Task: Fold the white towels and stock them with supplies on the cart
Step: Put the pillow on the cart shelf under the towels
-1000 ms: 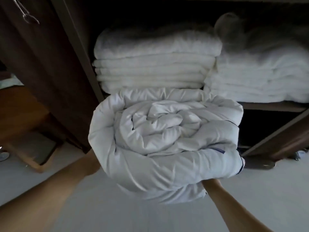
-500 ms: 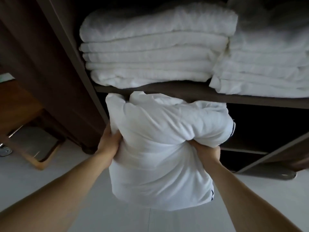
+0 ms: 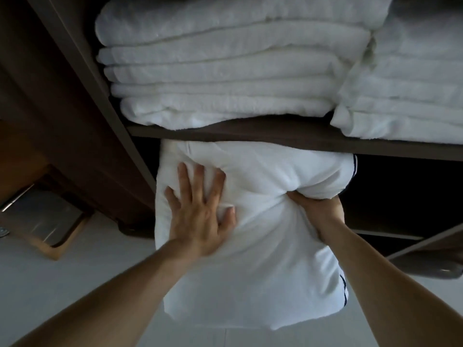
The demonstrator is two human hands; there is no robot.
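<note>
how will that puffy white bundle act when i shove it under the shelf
Probably soft and squashy: the white bundle dents under the flat left hand. Likely floppy, since the right hand bunches a fold to hold it. It may puff back out where it squeezes beneath the shelf board.

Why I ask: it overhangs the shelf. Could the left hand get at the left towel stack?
Probably yes: the left hand presses flat on the bundle, gripping nothing, and nothing stands between it and the towel stack.
</note>
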